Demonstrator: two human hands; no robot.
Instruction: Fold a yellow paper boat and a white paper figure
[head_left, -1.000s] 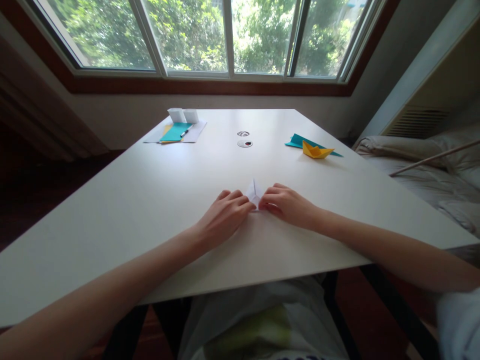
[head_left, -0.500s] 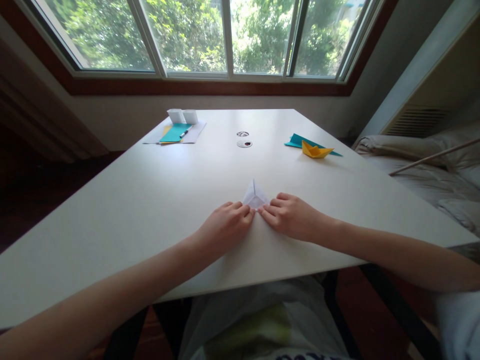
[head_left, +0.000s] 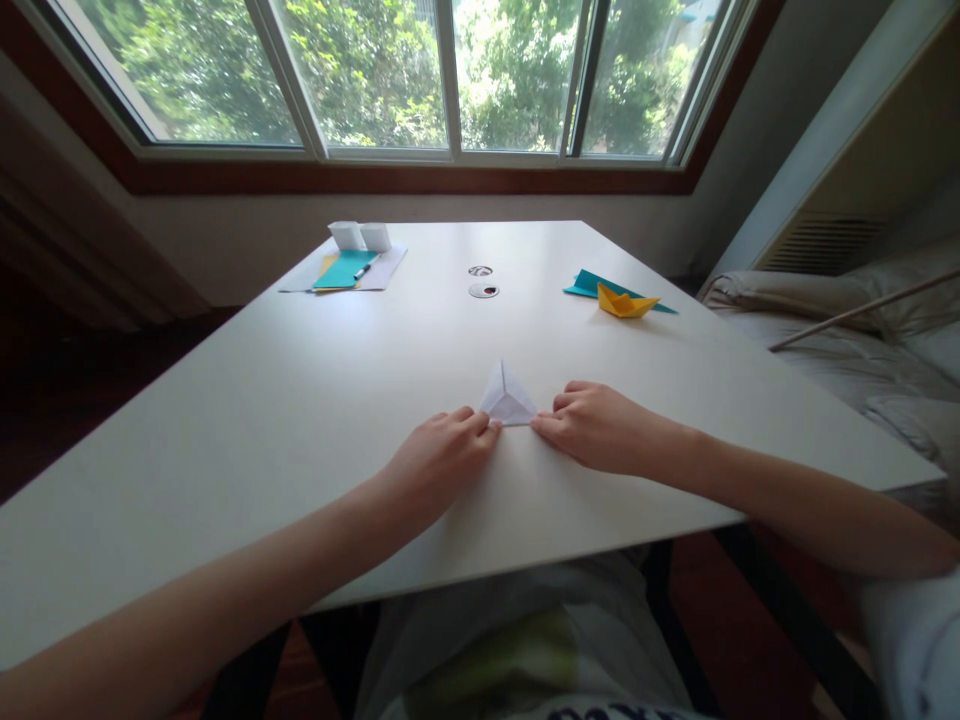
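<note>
On the near part of a white bench (head_left: 337, 400), the left hand (head_left: 442, 450) and right hand (head_left: 604, 430) hold a folded paper triangle (head_left: 510, 405), fingers (head_left: 547, 424) pinched narrow at its two near corners. Uneven pulling could skew the creases; a slip could open a fold.

On the white table (head_left: 300, 420) there are one folded paper (head_left: 507, 402) near centre, sheets (head_left: 343, 271) upper left, yellow boat (head_left: 625, 304) upper right.
</note>
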